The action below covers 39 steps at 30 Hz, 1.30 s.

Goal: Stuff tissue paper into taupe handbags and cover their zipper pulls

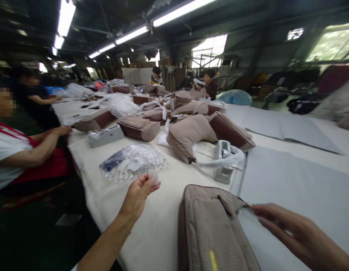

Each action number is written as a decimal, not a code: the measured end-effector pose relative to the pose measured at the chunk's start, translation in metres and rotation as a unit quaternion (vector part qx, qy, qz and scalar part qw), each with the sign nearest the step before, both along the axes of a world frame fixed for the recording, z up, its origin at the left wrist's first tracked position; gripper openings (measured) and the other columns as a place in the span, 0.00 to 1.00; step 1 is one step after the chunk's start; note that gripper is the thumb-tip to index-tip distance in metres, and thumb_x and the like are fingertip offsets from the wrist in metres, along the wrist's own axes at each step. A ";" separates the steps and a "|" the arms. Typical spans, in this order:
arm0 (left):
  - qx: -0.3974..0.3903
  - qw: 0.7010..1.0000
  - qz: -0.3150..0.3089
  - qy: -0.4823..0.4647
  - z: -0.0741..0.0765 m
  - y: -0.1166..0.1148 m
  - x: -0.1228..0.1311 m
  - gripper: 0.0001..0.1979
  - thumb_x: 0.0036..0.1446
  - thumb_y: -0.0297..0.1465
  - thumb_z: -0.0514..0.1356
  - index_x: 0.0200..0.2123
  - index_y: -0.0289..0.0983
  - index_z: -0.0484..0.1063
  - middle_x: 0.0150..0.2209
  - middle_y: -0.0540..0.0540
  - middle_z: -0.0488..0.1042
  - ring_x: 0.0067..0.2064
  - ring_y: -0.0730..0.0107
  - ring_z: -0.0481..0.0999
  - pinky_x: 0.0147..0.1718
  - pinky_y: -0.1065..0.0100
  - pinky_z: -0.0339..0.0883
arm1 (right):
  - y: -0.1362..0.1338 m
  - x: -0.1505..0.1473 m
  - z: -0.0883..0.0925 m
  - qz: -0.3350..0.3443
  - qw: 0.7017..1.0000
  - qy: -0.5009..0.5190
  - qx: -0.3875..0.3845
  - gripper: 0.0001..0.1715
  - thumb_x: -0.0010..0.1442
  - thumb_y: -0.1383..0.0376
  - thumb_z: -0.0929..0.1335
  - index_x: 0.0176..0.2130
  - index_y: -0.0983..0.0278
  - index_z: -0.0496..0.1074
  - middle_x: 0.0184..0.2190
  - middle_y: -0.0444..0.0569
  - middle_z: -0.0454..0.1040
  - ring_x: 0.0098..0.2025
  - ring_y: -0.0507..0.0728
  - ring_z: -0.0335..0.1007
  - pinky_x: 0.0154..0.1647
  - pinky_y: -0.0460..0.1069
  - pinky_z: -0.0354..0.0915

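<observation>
My left hand (139, 194) is closed, pinching a small translucent white piece (153, 177) between thumb and fingertips above the white table. In front of me a taupe ribbed fabric bag (208, 222) with brown side panels lies on the table, a yellow tag strip (213, 260) on its front. At the bag's upper right corner, by a bit of gold-coloured metal, the fingertips of my right hand (284, 222) pinch its edge; the exact part they grip is small and blurred. A clear plastic bag of small white pieces (134, 162) lies beyond my left hand.
A grey tape dispenser (223, 162) stands behind the bag, partly crossed by a wrapped strap. Another grey box-like dispenser (105, 136) sits farther left. Several similar bags (188, 135) are heaped mid-table. Grey sheets (298, 195) cover the right side. Co-workers (24, 150) sit along the left.
</observation>
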<state>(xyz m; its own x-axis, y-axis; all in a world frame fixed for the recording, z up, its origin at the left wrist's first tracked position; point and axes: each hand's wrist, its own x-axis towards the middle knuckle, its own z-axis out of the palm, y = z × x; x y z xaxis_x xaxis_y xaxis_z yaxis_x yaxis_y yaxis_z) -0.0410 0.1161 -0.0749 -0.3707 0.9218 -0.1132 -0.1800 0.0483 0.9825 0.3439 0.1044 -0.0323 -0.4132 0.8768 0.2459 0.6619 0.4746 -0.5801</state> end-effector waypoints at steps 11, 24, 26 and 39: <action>-0.039 0.942 -0.303 0.138 0.048 -0.027 0.085 0.17 0.57 0.42 0.57 0.30 0.32 0.74 0.24 0.48 0.73 0.23 0.76 0.67 0.21 0.75 0.62 | 0.059 -0.036 -0.006 0.245 0.968 0.020 -0.054 0.22 0.65 0.64 0.59 0.56 0.63 0.65 0.54 0.57 0.66 0.52 0.57 0.65 0.52 0.50 0.62; -0.017 0.888 -0.334 0.315 0.050 -0.051 0.061 0.14 0.57 0.38 0.57 0.28 0.34 0.75 0.25 0.49 0.68 0.28 0.74 0.67 0.28 0.74 0.59 | 0.022 -0.058 -0.026 0.238 0.961 0.133 -0.054 0.11 0.66 0.64 0.61 0.41 0.61 0.71 0.35 0.46 0.73 0.39 0.51 0.67 0.42 0.44 0.59; -0.002 0.868 -0.339 0.363 0.054 -0.054 0.061 0.15 0.59 0.38 0.56 0.29 0.36 0.76 0.27 0.48 0.71 0.30 0.71 0.70 0.31 0.73 0.61 | 0.019 -0.060 -0.028 0.228 0.965 0.127 -0.034 0.10 0.66 0.64 0.61 0.41 0.60 0.71 0.35 0.46 0.71 0.38 0.51 0.66 0.41 0.44 0.59; -0.022 0.797 -0.370 0.476 0.077 -0.039 0.090 0.07 0.54 0.29 0.58 0.29 0.39 0.77 0.26 0.51 0.74 0.29 0.72 0.72 0.29 0.75 0.59 | 0.021 -0.064 -0.030 0.227 0.967 0.112 -0.016 0.12 0.67 0.62 0.59 0.41 0.61 0.70 0.35 0.49 0.71 0.37 0.53 0.66 0.40 0.47 0.61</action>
<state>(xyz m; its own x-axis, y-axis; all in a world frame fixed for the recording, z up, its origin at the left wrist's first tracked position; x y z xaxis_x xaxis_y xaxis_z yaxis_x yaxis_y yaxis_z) 0.0490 0.0766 0.0026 0.3357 0.9311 -0.1425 0.7405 -0.1674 0.6509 0.2794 0.1253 -0.0619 -0.6967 0.6262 0.3499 0.2461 0.6668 -0.7034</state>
